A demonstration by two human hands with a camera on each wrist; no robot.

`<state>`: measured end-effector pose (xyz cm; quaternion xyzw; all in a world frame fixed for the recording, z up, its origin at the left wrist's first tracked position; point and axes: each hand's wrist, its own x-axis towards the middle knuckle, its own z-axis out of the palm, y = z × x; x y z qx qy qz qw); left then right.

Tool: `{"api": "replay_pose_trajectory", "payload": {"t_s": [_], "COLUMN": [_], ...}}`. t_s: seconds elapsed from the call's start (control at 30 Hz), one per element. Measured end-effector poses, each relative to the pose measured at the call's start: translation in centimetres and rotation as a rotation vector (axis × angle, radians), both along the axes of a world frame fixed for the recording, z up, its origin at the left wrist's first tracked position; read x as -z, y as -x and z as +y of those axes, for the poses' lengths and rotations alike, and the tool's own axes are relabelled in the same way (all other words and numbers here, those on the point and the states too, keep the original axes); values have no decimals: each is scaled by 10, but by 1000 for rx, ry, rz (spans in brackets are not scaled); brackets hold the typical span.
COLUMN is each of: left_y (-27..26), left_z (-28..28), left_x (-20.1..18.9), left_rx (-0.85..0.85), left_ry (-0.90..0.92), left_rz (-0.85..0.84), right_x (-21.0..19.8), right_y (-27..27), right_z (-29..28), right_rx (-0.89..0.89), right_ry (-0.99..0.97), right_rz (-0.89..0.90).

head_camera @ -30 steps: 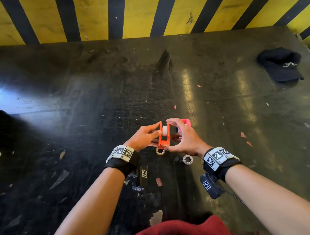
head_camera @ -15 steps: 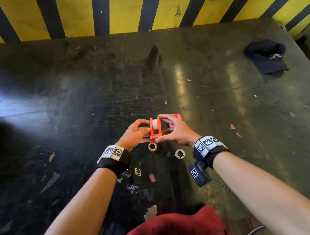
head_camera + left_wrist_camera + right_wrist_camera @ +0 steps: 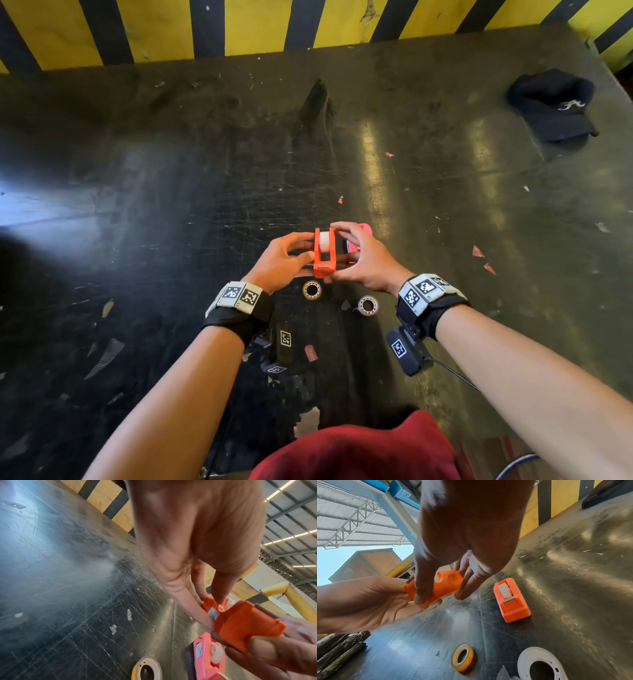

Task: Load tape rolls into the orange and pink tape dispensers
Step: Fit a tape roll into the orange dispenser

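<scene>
Both hands hold the orange dispenser (image 3: pixel 323 260) just above the dark table (image 3: pixel 205 192), a white tape roll (image 3: pixel 324 240) seated between its walls. My left hand (image 3: pixel 301 248) pinches its left side; in the left wrist view the fingertips (image 3: pixel 221 600) sit on the top near the roll. My right hand (image 3: pixel 342 250) grips the right side with thumb and fingers (image 3: pixel 419 599). The pink dispenser (image 3: pixel 361 233) lies on the table behind my right hand, a white roll in it. A yellow roll (image 3: pixel 311 290) and a white roll (image 3: pixel 368 305) lie flat below the hands.
A black cap (image 3: pixel 551 106) lies at the table's far right. A yellow and black striped wall (image 3: pixel 257 27) borders the far edge. Small red scraps (image 3: pixel 478 251) and paper bits dot the scratched surface. A red cloth (image 3: pixel 359 452) shows at the bottom.
Both hands keep their hold on the orange dispenser. It has turned a little, so the white roll now shows between its walls. The head view has shifted slightly.
</scene>
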<state>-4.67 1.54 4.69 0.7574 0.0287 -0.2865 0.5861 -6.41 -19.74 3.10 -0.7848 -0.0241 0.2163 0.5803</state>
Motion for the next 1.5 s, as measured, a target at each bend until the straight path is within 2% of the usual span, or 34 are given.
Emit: {"api": "replay_pose_trajectory", "payload": {"t_s": [0.2,0.4,0.53,0.87,1.07,1.2,1.5], "left_y": [5,10,9,6,7,11,19], "left_z": [1,3,1,-6,-10,-12,-7], "left_x": [-7,-15,-15,-8,-8,-10,-21], "left_rx": [29,110,159,120,128,209,363], "left_ry": [-135,-252,-281,-372,-411,-458,-436], "left_rz": [-133,-349,-422,-554,-518,-462,-311], "right_x": [-2,-3,-2,1,4,6,8], "right_y": [1,2,4,4,5,6,10], "right_z": [3,3,4,3,2,0,3], "right_rx": [-90,-92,-80,-67,-72,-69,-110], "right_ry": [123,177,166,168,191,179,176], "right_rz": [-154,-187,-197,-203,-186,-179,-136]}}
